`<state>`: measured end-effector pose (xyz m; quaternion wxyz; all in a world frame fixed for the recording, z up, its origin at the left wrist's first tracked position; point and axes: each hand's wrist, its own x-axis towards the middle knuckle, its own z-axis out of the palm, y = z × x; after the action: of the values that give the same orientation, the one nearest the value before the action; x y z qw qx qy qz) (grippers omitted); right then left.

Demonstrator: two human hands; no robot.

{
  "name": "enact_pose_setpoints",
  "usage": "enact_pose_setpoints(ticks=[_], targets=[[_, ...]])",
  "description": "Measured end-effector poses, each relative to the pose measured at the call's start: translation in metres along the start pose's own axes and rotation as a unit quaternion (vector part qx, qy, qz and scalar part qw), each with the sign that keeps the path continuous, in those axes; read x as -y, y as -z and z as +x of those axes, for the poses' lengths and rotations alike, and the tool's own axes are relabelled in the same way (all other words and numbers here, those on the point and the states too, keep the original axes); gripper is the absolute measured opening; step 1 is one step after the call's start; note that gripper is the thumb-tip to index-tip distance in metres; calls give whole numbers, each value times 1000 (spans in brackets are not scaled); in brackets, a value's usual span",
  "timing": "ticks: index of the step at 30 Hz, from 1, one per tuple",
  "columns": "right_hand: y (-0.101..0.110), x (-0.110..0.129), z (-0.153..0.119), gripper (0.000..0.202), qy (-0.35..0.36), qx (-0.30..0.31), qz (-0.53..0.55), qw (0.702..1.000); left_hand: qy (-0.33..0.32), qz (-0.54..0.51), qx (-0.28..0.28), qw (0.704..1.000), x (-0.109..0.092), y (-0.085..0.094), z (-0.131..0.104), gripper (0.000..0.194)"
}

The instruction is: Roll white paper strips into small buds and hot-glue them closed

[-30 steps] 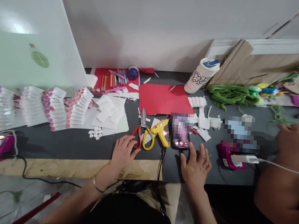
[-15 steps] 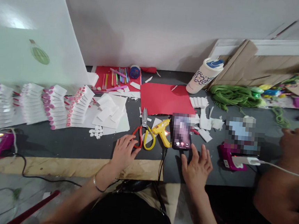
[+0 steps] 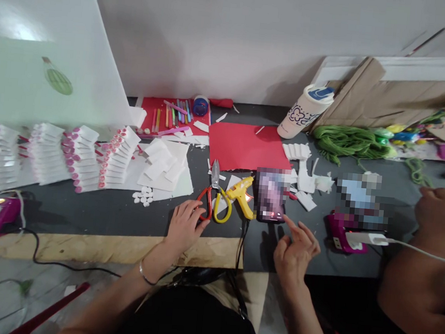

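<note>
My left hand rests on the dark table, fingers stretched out, with the fingertips at the red handle loop of the scissors. It does not grip them. My right hand holds nothing; its index finger points forward at the lower right corner of the phone, the other fingers partly bent. The phone lies flat with its screen lit and partly blurred. Between scissors and phone lies a yellow glue gun, its black cord running down over the table edge.
Fans of white cards with pink and purple tips lie left, beside white paper pieces. Behind are red paper, markers and a tumbler. A co-worker's hand, green yarn and a purple power strip are right.
My right hand has shifted slightly from spread fingers to a pointing index finger at the phone's lower corner. My left hand stays where it was.
</note>
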<state>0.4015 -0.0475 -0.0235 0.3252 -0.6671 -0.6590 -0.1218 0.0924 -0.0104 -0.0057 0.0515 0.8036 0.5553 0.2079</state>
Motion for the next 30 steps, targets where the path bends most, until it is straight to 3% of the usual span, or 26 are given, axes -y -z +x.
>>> enact_pose_setpoints(ticks=[4,11,18,26,30], targets=[[-3,2,2,40,1,30,-10,1000,-13,11,-18,1000,0,1,1,17],[-1,1,0,45,-3,15,-15,1000,-10,12,-12,1000,1,0,0,19],[-1,4,5,48,10,-8,-8,1000,-21,1,-41,999,1,-1,0,16],[-1,4,4,51,18,-8,-13,1000,-30,9,-53,998,1,-2,1,16],[-1,4,4,49,4,21,-25,999,-21,8,-36,999,1,-2,0,16]])
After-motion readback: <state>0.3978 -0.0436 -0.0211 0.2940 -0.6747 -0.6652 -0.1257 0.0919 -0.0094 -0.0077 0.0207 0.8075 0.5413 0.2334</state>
